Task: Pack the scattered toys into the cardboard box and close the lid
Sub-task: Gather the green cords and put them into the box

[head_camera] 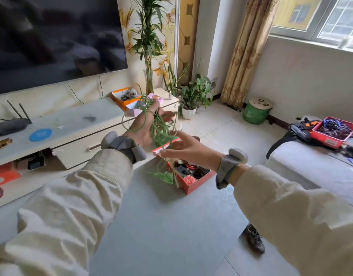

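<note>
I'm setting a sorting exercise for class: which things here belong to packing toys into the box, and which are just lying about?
Belong to the job: green cord, gripped by the left hand; right hand, open beside it; red cardboard box; pink holed toy inside it.
Lying about: router; blue disc; green bucket; potted plant; shoe.

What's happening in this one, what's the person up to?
A person holds a tangled green cord in the left hand, raised above an open red cardboard box on the grey table. The right hand is open beside the hanging loops, fingers spread. A pink perforated ball already lies in the box among other toys.
</note>
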Demonstrator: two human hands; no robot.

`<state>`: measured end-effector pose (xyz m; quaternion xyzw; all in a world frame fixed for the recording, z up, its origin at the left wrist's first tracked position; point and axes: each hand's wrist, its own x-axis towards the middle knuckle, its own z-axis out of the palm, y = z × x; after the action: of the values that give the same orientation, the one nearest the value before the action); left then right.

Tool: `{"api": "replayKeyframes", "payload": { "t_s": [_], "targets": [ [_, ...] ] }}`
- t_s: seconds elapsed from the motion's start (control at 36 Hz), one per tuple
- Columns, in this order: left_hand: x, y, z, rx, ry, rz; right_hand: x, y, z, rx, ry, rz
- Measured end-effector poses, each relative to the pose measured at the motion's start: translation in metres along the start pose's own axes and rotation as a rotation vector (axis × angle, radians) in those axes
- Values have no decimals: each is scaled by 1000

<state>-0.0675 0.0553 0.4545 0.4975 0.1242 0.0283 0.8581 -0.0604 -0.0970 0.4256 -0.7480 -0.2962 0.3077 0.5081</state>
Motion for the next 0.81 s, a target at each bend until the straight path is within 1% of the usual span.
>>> {"api": "replayKeyframes", "payload": {
  "t_s": [0.06,0.11,0.14,0.17,0.22,0.31,0.36,0.42,0.47,0.5,0.53,0.58,0.61,0.67,0.72,0.81],
  "targets": [
    [1,4,2,-51,-17,5,3,0,5,69,40,-27],
    [-1,7,5,-184,-11,12,6,-2,4,107,54,-18],
    [-3,7,6,-262,10,14,6,-3,3,116,34,-10],
    [-4,8,5,-323,37,17,6,-3,1,107,12,-6],
    [-6,12,-2,-313,72,4,5,-1,-3,27,-8,-8],
    [-7,14,-17,-75,-2,-140,-1,1,-15,-123,-38,4],
    [-7,8,-25,221,-16,-191,-4,-4,-25,-226,-66,3],
    [-11,-1,-28,557,-30,-158,-5,-13,-33,-357,-49,-16],
    [-16,-8,-25,753,-142,-162,-3,-24,-40,-483,-9,-37],
    [-17,-10,-23,785,-221,-192,-1,-29,-42,-522,9,-46],
    [-18,-10,-20,761,-293,-253,0,-34,-44,-545,25,-53],
    [-19,-9,-17,555,-390,-430,2,-41,-47,-529,65,-63],
    [-19,-9,-16,455,-435,-480,3,-43,-48,-485,87,-72],
    [-19,-10,-17,369,-560,-478,5,-44,-50,-407,126,-93],
    [-22,-10,-17,374,-691,-411,6,-39,-51,-404,145,-110],
    [-27,-8,-18,390,-784,-395,7,-32,-50,-380,160,-129]
  ]
}}
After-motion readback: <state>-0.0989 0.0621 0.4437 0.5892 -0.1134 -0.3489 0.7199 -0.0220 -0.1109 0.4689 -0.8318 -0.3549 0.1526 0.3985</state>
